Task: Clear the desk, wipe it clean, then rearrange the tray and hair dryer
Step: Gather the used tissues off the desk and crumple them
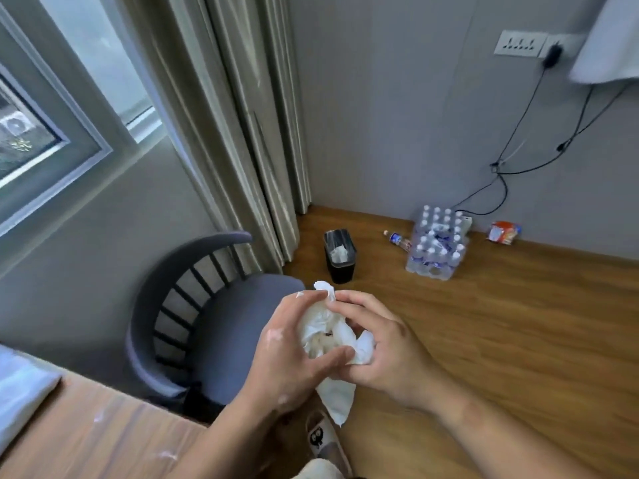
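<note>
Both hands are being pressed together around a crumpled white tissue (326, 335) in the head view. The left hand (294, 347) is being closed on it from the left, thumb laid across the lower edge, while the right hand (383, 347) is being cupped against it from the right, fingers curled over the top. A loose tail of the tissue is being left hanging below the palms, and a small dark speck is being shown in its folds. The wad is probably being balled up so that whatever was gathered from the desk is being kept inside on the way to disposal; that is a judgement only.

The desk (86, 440) is being seen only as a corner at lower left, with pale smears or scraps lying on its wood surface, so wiping appears unfinished. The tray and the hair dryer are not being shown anywhere.

A black waste bin (340, 255), already holding some white paper, is being seen on the wooden floor (501, 340) beyond the hands, near the curtain (242, 133). A dark chair (214, 326) is standing between the desk and the bin, just left of the hands. A shrink-wrapped pack of water bottles (437, 242), a single bottle and a snack packet (503, 232) are lying by the wall, well apart from the bin.
</note>
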Available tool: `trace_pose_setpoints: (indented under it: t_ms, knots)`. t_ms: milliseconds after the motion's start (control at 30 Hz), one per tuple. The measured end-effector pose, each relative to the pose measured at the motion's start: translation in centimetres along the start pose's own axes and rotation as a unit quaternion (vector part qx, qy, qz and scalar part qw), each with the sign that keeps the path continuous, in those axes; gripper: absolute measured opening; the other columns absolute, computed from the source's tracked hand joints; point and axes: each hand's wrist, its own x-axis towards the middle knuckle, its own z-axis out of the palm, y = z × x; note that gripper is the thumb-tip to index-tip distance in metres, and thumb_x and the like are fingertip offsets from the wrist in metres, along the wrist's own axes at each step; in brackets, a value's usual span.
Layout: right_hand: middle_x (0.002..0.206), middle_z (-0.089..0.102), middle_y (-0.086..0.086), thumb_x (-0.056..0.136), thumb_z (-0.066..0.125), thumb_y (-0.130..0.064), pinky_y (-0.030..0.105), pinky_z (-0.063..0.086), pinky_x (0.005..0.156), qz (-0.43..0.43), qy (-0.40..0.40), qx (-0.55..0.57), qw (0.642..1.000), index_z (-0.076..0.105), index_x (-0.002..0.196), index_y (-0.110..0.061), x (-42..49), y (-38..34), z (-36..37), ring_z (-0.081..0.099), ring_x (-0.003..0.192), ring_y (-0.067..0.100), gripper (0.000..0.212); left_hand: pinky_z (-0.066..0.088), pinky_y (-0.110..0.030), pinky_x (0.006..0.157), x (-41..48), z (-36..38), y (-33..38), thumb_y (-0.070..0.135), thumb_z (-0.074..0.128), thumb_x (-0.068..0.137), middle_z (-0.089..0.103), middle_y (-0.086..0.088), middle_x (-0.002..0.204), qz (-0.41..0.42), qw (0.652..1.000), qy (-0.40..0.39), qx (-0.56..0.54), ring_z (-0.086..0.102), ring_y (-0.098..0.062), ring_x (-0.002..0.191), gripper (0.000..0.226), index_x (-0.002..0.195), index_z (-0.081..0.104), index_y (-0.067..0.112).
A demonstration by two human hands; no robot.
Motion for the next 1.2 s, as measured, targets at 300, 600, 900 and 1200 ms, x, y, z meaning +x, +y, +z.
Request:
trace_pose_setpoints:
  t_ms: [300,600,900,1200]
  knots:
    - [0.143,0.038,-0.035,0.067,0.092,-0.036,0.014,0.040,0.103,0.062,0.013,-0.036,0.997,0.058,0.137,-0.039,13.3,7.3,-5.3,0.050,0.126,-0.003,0.078,0.036,-0.001,0.093,17.3,3.3,-4.7,0.036,0.094,0.066,0.056,0.021,0.128,-0.009,0.997,-0.034,-0.066,0.049,0.010,0.121,0.077,0.134,0.058,0.034]
    - [0.144,0.038,-0.032,0.067,0.092,-0.033,0.024,0.039,0.111,0.081,0.005,-0.043,0.996,0.057,0.137,-0.042,26.1,12.9,-9.4,0.041,0.136,-0.005,0.079,0.037,-0.001,0.094,31.5,3.8,-7.9,0.039,0.092,0.067,0.058,0.016,0.128,-0.025,0.996,-0.055,-0.065,0.050,0.010,0.120,0.076,0.134,0.057,0.034]
    - [0.145,0.042,-0.026,0.067,0.091,-0.026,0.015,0.038,0.106,0.095,-0.047,-0.049,0.993,0.058,0.137,-0.036,39.9,25.3,-14.3,0.047,0.131,-0.003,0.078,0.034,0.002,0.092,47.0,9.9,-13.4,0.035,0.093,0.070,0.057,0.012,0.127,-0.102,0.992,-0.035,-0.069,0.048,0.017,0.116,0.076,0.136,0.056,0.028]
    - [0.141,0.045,-0.020,0.065,0.090,-0.025,0.005,0.035,0.100,0.099,-0.119,-0.064,0.986,0.061,0.134,-0.032,53.3,46.7,-12.9,0.046,0.127,-0.009,0.075,0.032,0.005,0.088,60.9,21.1,-27.6,0.033,0.091,0.073,0.055,0.012,0.127,-0.220,0.973,-0.012,-0.068,0.044,0.025,0.109,0.076,0.139,0.054,0.027]
